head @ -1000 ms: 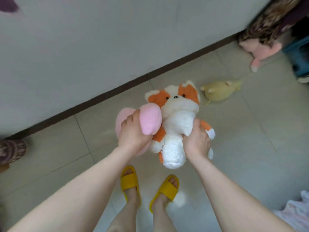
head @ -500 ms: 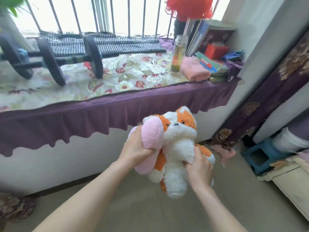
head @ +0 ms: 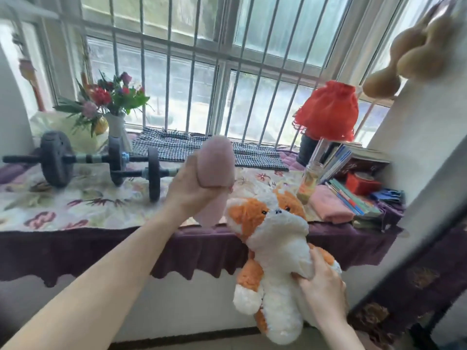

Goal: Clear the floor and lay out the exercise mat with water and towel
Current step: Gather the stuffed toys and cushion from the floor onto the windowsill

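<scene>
My left hand (head: 188,188) grips a pink plush toy (head: 216,168) and holds it up over the front of the window ledge (head: 75,198). Lower and to the right, my right hand (head: 321,286) clutches the belly of an orange-and-white plush dog (head: 273,238), which hangs in front of the ledge's purple frill. On the ledge to the right stand a clear water bottle (head: 309,181) and, beside it, a folded pink towel (head: 329,205). No exercise mat is in view.
Two black dumbbells (head: 83,160) lie on the floral cover at the left, behind them a vase of flowers (head: 111,107). A red lamp (head: 328,112), stacked books (head: 353,173) and a red box crowd the ledge's right end. A dark patterned curtain (head: 417,274) hangs at the right.
The view has swung up from the floor to the window ledge. Both hands have lifted the toys; the left hand has raised the pink toy above the ledge's edge, apart from the dog.
</scene>
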